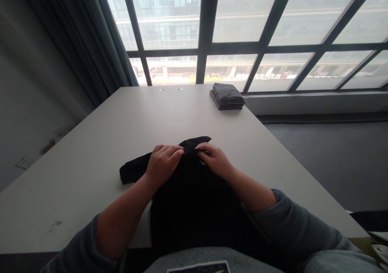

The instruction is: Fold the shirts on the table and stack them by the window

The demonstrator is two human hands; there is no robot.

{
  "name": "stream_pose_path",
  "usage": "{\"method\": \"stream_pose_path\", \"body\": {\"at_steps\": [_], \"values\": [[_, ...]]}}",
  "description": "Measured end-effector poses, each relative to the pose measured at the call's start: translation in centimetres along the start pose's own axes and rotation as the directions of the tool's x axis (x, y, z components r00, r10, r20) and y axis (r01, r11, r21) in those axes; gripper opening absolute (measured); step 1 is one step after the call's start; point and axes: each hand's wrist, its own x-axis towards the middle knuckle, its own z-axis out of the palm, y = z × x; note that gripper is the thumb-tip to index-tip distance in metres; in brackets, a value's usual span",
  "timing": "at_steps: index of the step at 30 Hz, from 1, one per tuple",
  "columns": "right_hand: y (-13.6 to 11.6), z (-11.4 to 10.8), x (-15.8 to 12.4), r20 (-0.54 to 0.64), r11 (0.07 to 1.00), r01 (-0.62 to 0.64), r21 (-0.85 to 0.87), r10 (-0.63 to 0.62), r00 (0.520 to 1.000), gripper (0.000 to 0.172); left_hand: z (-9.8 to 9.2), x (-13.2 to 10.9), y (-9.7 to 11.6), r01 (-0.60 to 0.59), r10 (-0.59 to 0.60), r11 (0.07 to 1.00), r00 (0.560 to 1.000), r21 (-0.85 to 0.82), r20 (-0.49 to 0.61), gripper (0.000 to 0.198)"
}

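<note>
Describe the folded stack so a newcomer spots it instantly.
Start at the big window, then drop to the white table below it. The folded stack sits at the table's far right corner: grey, neatly squared, untouched, unlike the loose black cloth under both hands.

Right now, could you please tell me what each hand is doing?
Left hand: closed on the black cloth.
Right hand: pinching the same cloth.

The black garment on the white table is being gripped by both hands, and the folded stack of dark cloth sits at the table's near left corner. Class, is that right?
Not quite. The head view shows the folded stack at the far right edge of the white table, near the window. The rest stands: left hand and right hand both grip the black garment.
</note>
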Motion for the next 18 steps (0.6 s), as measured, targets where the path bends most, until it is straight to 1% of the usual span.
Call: {"method": "stream_pose_path", "body": {"at_steps": [1, 3, 6, 8, 10, 12, 15, 17, 18], "values": [[0.0, -0.1, 0.0, 0.024, 0.999, -0.027, 0.027, 0.026, 0.999, 0.017, 0.0, -0.1, -0.2, 0.01, -0.01, 1.0, 1.0, -0.007, 0.0, 0.02], [-0.1, -0.2, 0.0, 0.085, 0.984, -0.132, 0.118, 0.123, 0.989, 0.02, 0.1, -0.3, -0.9, 0.034, -0.034, 0.999, 0.999, -0.006, 0.006, 0.02], [0.0, -0.3, 0.0, 0.176, 0.914, -0.299, 0.275, 0.258, 0.95, 0.026, 0.1, -0.5, -1.8, 0.055, -0.056, 0.998, 0.998, 0.016, 0.012, 0.021], [0.2, -0.4, 0.0, 0.209, 0.87, -0.357, 0.34, 0.3, 0.931, 0.026, 0.1, -0.6, -2.3, 0.057, -0.057, 0.998, 0.998, 0.033, 0.001, 0.021], [0.3, -0.5, 0.0, 0.231, 0.868, -0.375, 0.324, 0.311, 0.922, 0.022, 0.0, -0.7, -2.3, 0.059, -0.058, 0.997, 0.998, 0.048, -0.013, 0.02], [0.3, -0.5, 0.0, 0.231, 0.919, -0.335, 0.206, 0.287, 0.93, 0.015, 0.0, -0.7, -2.0, 0.06, -0.059, 0.996, 0.998, 0.061, -0.022, 0.021], [0.0, -0.3, -0.1, 0.166, 0.985, -0.171, -0.037, 0.175, 0.971, 0.008, -0.1, -0.6, -1.2, 0.058, -0.058, 0.996, 0.998, 0.072, -0.014, 0.022], [-0.3, 0.0, -0.2, 0.115, 0.987, -0.054, -0.154, 0.072, 0.991, 0.012, -0.2, -0.6, -0.6, 0.056, -0.056, 0.996, 0.998, 0.071, -0.01, 0.023], [-0.4, 0.2, -0.2, 0.099, 0.98, -0.017, -0.199, 0.038, 0.994, 0.014, -0.3, -0.6, -0.5, 0.058, -0.057, 0.996, 0.998, 0.07, -0.013, 0.023]]}}
